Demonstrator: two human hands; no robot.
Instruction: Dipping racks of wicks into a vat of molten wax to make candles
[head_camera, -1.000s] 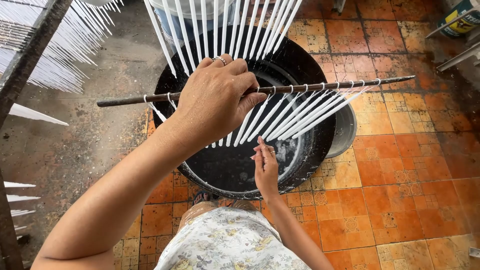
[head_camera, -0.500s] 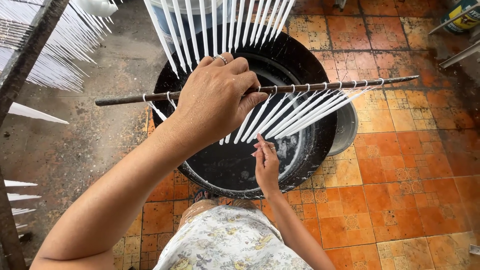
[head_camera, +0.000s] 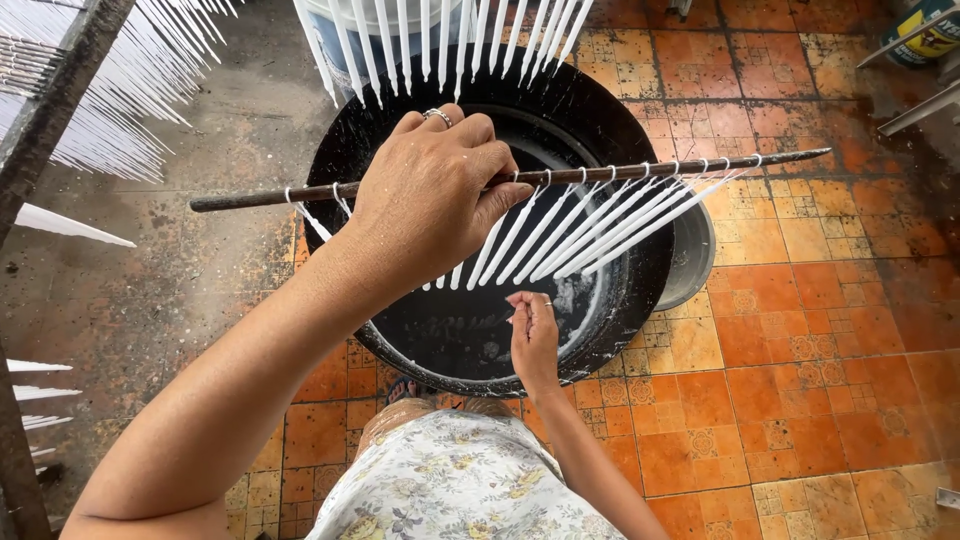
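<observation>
Currently, going left to right: racks of white tapers (head_camera: 120, 130) hang finished on the frame at far left. My left hand (head_camera: 430, 195) is clenched around a dark stick (head_camera: 260, 196), held level over the black basin (head_camera: 620, 300); the thin white candles (head_camera: 590, 225) tied along it swing out to the right, coated but slim, so I'd judge more dipping remains. My right hand (head_camera: 533, 330), lower down, pinches a candle tip near the basin's front rim.
</observation>
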